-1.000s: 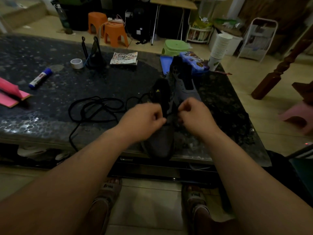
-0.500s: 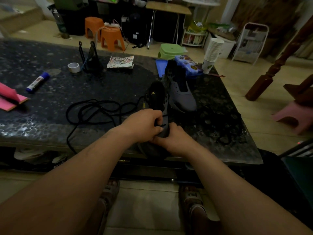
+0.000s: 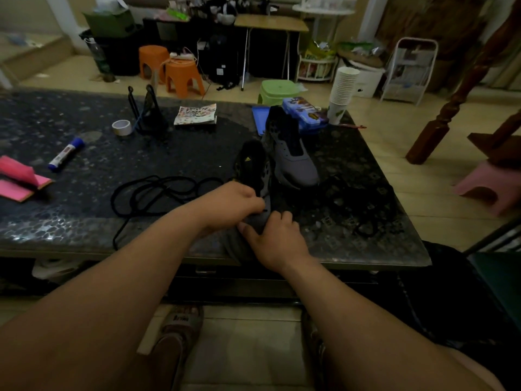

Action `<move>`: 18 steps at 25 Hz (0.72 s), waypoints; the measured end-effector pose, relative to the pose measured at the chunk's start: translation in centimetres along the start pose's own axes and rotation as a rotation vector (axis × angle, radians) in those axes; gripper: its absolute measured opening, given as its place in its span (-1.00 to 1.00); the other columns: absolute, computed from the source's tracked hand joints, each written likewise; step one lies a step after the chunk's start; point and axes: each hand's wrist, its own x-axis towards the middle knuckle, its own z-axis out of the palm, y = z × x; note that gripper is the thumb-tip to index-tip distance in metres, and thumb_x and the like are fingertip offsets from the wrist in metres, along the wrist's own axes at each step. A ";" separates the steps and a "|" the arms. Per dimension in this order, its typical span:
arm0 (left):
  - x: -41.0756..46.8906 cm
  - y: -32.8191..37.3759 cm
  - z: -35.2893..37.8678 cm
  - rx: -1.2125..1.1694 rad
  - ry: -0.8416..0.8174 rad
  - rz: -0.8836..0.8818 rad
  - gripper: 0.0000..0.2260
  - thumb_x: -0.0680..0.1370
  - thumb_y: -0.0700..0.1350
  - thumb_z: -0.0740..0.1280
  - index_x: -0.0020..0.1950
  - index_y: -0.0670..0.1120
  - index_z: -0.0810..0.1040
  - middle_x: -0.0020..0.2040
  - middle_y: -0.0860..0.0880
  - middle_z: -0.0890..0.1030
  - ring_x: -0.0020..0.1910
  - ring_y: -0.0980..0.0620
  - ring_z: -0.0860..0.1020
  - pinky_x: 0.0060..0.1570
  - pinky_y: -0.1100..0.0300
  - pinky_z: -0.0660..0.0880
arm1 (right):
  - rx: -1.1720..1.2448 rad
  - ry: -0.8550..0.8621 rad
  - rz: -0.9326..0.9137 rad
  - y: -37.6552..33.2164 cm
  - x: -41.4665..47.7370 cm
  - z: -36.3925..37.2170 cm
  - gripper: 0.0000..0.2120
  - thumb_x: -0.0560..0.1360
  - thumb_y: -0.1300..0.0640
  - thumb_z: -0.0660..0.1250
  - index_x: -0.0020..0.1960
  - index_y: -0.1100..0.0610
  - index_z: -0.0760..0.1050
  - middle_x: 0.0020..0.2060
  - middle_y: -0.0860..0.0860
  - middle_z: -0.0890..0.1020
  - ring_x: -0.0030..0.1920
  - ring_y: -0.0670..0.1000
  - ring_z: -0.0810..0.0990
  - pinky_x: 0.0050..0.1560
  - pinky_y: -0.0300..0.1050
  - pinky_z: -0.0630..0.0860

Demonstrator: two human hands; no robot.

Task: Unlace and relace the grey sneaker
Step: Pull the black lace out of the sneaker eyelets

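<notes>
Centrally, on a dark worktop, the left hand pinches black lace at the grey sneaker while the right hand grips its toe.

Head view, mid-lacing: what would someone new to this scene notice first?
Two bare forearms fill the foreground and meet at the near table edge. There the left hand pinches the black lace at the grey sneaker, while the right hand grips its toe end. The lace trails left in a loose coil on the dark speckled table, and a second grey sneaker stands just behind the first.
</notes>
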 end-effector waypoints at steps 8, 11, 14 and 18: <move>-5.9 0.4 -0.9 -0.109 -0.058 0.044 -0.61 0.65 -0.08 0.36 -0.38 -0.05 0.48 -0.44 -0.01 0.45 -0.44 0.10 0.38 -0.36 0.20 0.32 | 0.224 -0.147 0.127 0.1 0.8 -1.9 -0.38 0.54 -0.26 0.30 0.32 0.24 0.46 0.24 0.22 0.49 0.24 0.25 0.51 0.21 0.05 0.46; -5.4 -4.1 1.7 0.192 0.085 -0.036 -0.78 0.66 -0.01 0.34 -0.17 -0.03 0.56 -0.27 0.04 0.58 -0.27 0.10 0.54 -0.28 0.17 0.42 | 0.425 -0.051 0.169 0.6 0.5 -3.8 -0.77 0.60 0.02 0.23 -0.08 0.17 0.47 -0.13 0.09 0.55 -0.09 0.11 0.54 -0.14 -0.03 0.40; -3.0 -4.8 3.0 0.158 0.330 -0.141 -0.79 0.62 0.08 0.37 -0.04 -0.03 0.45 -0.08 -0.03 0.57 -0.13 -0.02 0.55 -0.27 0.11 0.39 | 0.406 -0.008 0.161 -0.5 0.3 -4.4 -0.58 0.65 -0.18 0.18 -0.19 0.14 0.40 -0.26 0.04 0.47 -0.16 0.11 0.50 -0.27 -0.03 0.29; -0.2 -4.8 4.5 0.221 0.369 -0.252 -0.47 0.49 0.25 0.46 0.17 -0.04 0.31 0.22 -0.12 0.41 0.18 -0.17 0.48 0.10 -0.08 0.52 | 0.203 -0.072 0.055 -0.8 2.2 -4.3 -0.66 0.63 -0.08 0.30 -0.20 0.11 0.41 -0.23 0.06 0.53 -0.12 0.12 0.55 -0.17 0.00 0.43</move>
